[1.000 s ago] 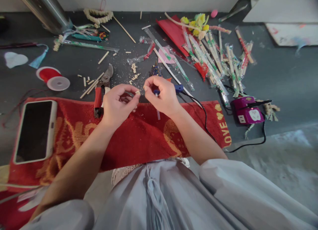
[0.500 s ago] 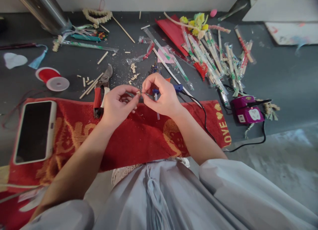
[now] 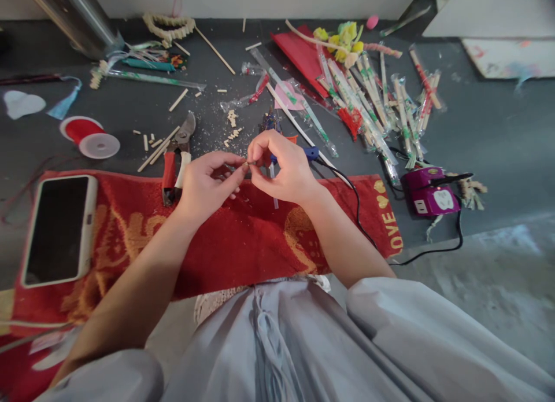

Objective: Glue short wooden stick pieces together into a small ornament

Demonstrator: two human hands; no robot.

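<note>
My left hand point(image 3: 212, 182) and my right hand point(image 3: 281, 165) meet fingertip to fingertip above the far edge of a red towel point(image 3: 243, 246). Between the thumb and forefinger of my left hand is a tiny piece that looks like cut wooden stick, mostly covered by the fingers. My right thumb and forefinger are pinched against it; whether they hold anything of their own is hidden. Just beyond the hands lie short wooden bits point(image 3: 233, 137). A blue glue gun point(image 3: 311, 154) lies partly behind my right hand. Pruning shears point(image 3: 184, 136) with red and white handles rest beside my left hand.
A phone point(image 3: 58, 231) lies on the towel's left end, near a spool of red thread point(image 3: 99, 145). Wrapped chopsticks point(image 3: 359, 101) are heaped at the back right. The glue gun's cord runs towards a purple power socket block point(image 3: 431, 192). A wooden ring piece point(image 3: 169, 29) lies at the back.
My fingertips have drawn closer together, and the small pale piece is now more covered. My right hand has shifted very slightly right. The things on the table stay put.
</note>
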